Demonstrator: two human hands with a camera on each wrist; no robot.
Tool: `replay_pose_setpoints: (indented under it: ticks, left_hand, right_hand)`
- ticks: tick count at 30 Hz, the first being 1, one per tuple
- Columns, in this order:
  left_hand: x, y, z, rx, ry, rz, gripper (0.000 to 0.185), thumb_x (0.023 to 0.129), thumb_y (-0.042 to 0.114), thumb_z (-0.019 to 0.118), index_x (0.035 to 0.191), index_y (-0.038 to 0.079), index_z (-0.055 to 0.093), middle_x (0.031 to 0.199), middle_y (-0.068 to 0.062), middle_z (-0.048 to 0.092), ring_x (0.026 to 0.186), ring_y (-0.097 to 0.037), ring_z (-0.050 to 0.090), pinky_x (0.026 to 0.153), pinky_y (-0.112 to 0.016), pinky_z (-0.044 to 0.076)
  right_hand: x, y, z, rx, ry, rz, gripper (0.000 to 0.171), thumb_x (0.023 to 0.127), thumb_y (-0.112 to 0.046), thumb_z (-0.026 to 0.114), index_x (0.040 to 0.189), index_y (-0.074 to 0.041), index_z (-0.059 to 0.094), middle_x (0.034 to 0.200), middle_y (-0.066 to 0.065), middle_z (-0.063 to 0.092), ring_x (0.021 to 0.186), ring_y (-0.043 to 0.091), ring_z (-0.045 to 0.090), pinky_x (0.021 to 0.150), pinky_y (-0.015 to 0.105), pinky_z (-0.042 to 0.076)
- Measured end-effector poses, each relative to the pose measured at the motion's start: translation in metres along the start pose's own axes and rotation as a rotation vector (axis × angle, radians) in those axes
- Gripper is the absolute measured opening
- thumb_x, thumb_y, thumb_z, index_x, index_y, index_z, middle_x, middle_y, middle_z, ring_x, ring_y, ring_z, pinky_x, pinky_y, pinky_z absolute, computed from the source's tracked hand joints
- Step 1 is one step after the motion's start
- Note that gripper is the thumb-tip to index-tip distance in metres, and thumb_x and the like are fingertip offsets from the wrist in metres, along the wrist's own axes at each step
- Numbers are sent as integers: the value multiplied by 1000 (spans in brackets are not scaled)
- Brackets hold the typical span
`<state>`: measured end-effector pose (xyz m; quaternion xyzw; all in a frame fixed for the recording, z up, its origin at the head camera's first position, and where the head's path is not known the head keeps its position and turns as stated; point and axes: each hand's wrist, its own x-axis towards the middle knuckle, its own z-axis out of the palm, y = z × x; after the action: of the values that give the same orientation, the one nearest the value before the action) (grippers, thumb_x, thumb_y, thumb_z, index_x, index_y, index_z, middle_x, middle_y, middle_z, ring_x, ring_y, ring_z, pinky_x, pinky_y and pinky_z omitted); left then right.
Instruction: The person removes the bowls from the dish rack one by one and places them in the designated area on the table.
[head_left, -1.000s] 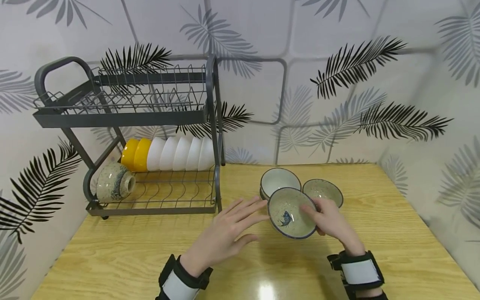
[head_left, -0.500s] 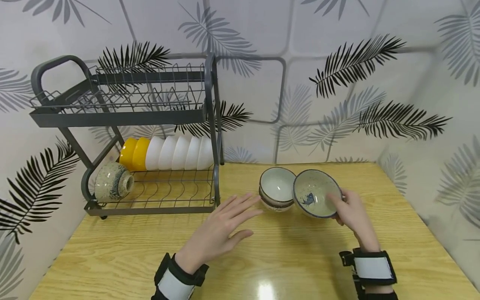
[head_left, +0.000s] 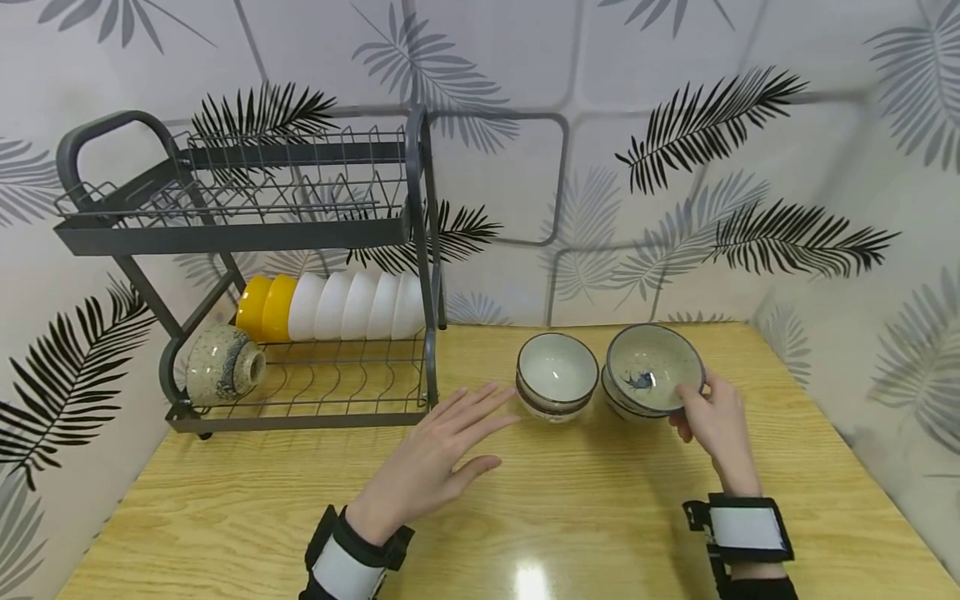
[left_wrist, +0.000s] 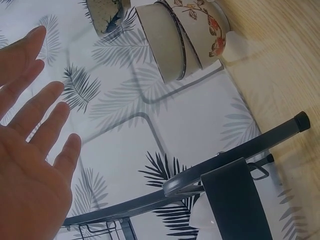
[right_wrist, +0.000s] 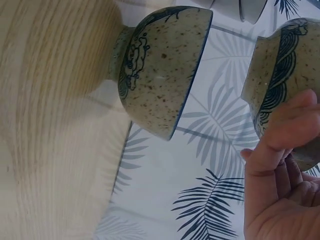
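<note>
The right hand (head_left: 716, 425) pinches the near rim of a speckled bowl with a blue fish motif (head_left: 654, 368), fingers (right_wrist: 280, 132) curled against its outer wall, holding it tilted just above a second speckled bowl (right_wrist: 160, 70) on the worktop (head_left: 585, 517). The left hand (head_left: 431, 462) hovers with fingers straight and spread (holding nothing), near a stack of pale bowls (head_left: 557, 377). A dish rack (head_left: 225, 233) at left holds yellow and white bowls (head_left: 337, 307).
</note>
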<state>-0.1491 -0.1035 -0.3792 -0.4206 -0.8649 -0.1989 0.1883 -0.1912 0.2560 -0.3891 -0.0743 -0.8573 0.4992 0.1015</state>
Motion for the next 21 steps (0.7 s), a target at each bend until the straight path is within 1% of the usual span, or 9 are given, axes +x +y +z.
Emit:
replay_pose_setpoints:
  ticks: [2, 5, 9, 13, 15, 21]
  left_hand:
    - [0, 0, -1, 0, 0, -1, 52, 93, 26, 70, 142, 16, 56, 159, -4, 44, 150, -24, 38, 124, -47, 32]
    - [0, -1, -1, 1, -3, -5, 52, 94, 26, 70, 142, 16, 57, 160, -3, 43, 150, -23, 38, 124, -48, 32]
    - [0, -1, -2, -1, -9, -11, 51, 94, 26, 70, 142, 16, 57, 160, -2, 42, 151, -23, 37, 123, -49, 32]
    - [-1, -2, -1, -3, -15, -16, 50, 95, 26, 69, 142, 16, 57, 161, -2, 41, 151, -23, 36, 124, -48, 31]
    - [-1, -2, -1, -1, -16, -16, 51, 95, 26, 69, 143, 16, 56, 161, -2, 41, 151, -22, 36, 125, -47, 30]
    - [-2, -3, 0, 0, -16, -18, 51, 95, 24, 69, 143, 16, 56, 161, -3, 42, 151, -23, 36, 125, -47, 30]
  right_hand:
    - [1, 2, 0, 4, -6, 9, 45, 98, -8, 43, 137, 15, 47, 52, -3, 61, 37, 7, 53, 39, 27, 47]
    - [3, 5, 0, 17, -10, 28, 54, 98, -6, 42, 148, 12, 36, 56, 0, 64, 41, 7, 57, 42, 29, 53]
    - [6, 9, 3, 47, -15, 56, 63, 97, -5, 40, 156, 6, 22, 60, 4, 68, 45, 9, 62, 46, 32, 57]
    - [8, 15, 6, 77, -47, 101, 68, 99, -7, 39, 160, 2, 8, 61, 3, 68, 47, 10, 64, 52, 35, 61]
    - [9, 18, 9, 83, -57, 117, 70, 100, -8, 38, 160, 0, 4, 60, 1, 67, 47, 9, 63, 54, 37, 61]
    - [10, 24, 14, 85, -63, 132, 70, 101, -9, 38, 161, -2, 1, 60, -1, 66, 47, 10, 63, 55, 38, 62]
